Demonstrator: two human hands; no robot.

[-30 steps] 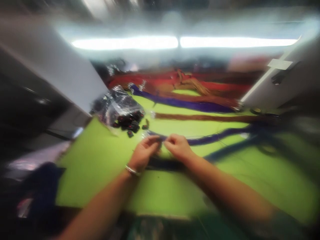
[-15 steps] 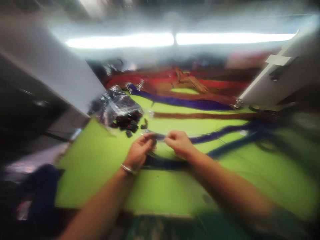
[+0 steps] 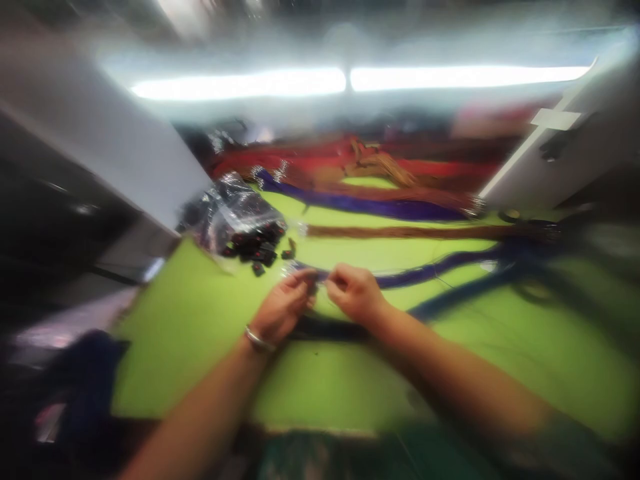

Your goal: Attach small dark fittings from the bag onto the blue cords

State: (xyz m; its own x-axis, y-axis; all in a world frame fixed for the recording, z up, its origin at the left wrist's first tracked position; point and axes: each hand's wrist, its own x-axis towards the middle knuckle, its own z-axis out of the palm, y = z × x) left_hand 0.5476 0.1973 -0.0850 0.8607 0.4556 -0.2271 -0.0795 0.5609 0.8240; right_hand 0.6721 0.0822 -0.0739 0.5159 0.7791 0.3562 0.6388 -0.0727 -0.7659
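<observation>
My left hand (image 3: 284, 308) is closed in a pinch around a small dark piece (image 3: 312, 288) that looks like a connector, mostly covered by the fingers. Close on its right, my right hand (image 3: 357, 293) is also closed, fingertips together on what seems to be a thin wire; blur and the fingers hide most of it. Beneath both hands runs a bundle of blue-purple wires (image 3: 413, 277), its pale metallic ends (image 3: 289, 268) just beyond the left fingers. Nearer me, a dark blue wire bundle (image 3: 333, 329) passes partly behind the forearms.
Several black connectors (image 3: 257, 250) spill from a clear plastic bag (image 3: 240, 200) at the left. Brown wires (image 3: 400, 231), another purple bundle (image 3: 370, 202) and red wires (image 3: 300, 157) lie farther back on the green tabletop (image 3: 185, 333). Grey panels (image 3: 135, 133) flank the bench.
Both hands stay close together and closed. The left has turned slightly and shifted a little right; the right fingertips have moved slightly left, toward the left hand.
</observation>
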